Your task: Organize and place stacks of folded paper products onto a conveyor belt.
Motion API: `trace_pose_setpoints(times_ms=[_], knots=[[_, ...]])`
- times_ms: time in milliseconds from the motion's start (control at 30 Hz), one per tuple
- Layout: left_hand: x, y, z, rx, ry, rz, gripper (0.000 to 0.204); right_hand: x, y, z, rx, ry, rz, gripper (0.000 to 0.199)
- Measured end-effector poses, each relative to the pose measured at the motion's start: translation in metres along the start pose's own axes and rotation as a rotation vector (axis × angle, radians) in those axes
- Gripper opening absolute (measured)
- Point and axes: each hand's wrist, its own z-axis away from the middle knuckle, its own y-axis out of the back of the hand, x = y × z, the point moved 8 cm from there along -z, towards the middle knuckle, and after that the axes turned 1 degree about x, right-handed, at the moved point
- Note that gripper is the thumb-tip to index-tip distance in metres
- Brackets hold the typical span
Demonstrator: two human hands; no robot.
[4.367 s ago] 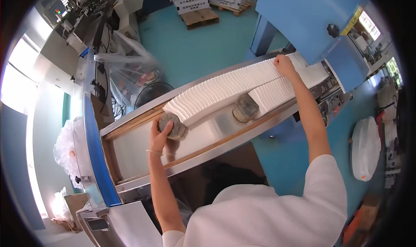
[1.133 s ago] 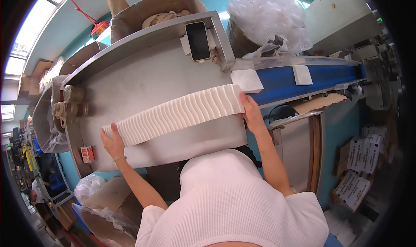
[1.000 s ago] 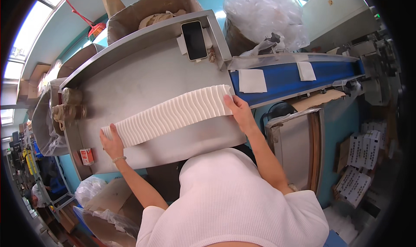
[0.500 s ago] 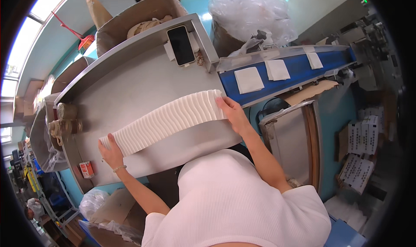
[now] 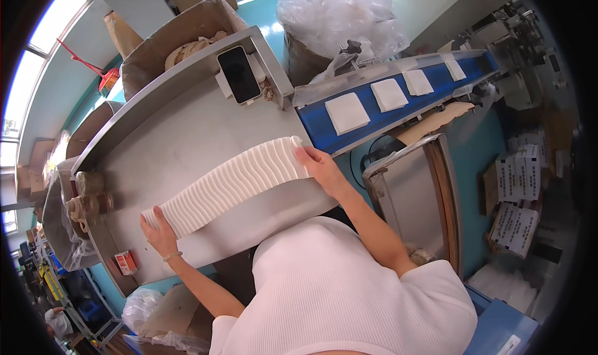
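Note:
A long row of white folded napkins [image 5: 230,183], packed side by side on edge, stretches in a slight arch across the steel table [image 5: 168,127]. My left hand [image 5: 161,232] is closed round its near left end, with the thumb on the upper side. At the right end my right hand [image 5: 321,168] grips the last folds, beside the start of the blue conveyor belt [image 5: 303,115]. The fingers under both ends are partly hidden. On the belt lie several flat white squares, the closest being a folded napkin [image 5: 347,113].
A black phone [image 5: 239,74] lies at the table's back right, next to a beaded bracelet [image 5: 268,91]. Rolls of tape [image 5: 87,205] and a small red-and-white box [image 5: 126,263] sit on the left. Raised steel edges border the table's back. A lined box [image 5: 411,193] stands below the belt.
The view has shifted slightly. Both hands still hold the row's ends and have drawn a little closer together. One more white square shows on the belt.

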Motion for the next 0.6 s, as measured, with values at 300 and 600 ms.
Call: trace_pose_setpoints(times_ms=[300,600], knots=[[0.000,-0.002,0.005,0.005,-0.034,-0.009,0.081,-0.024,0.015,0.003,0.012,0.172,0.279,0.039],[0.012,-0.003,0.009,0.031,-0.019,0.007,0.079,0.026,0.027,0.008,-0.125,-0.236,-0.279,0.030]])
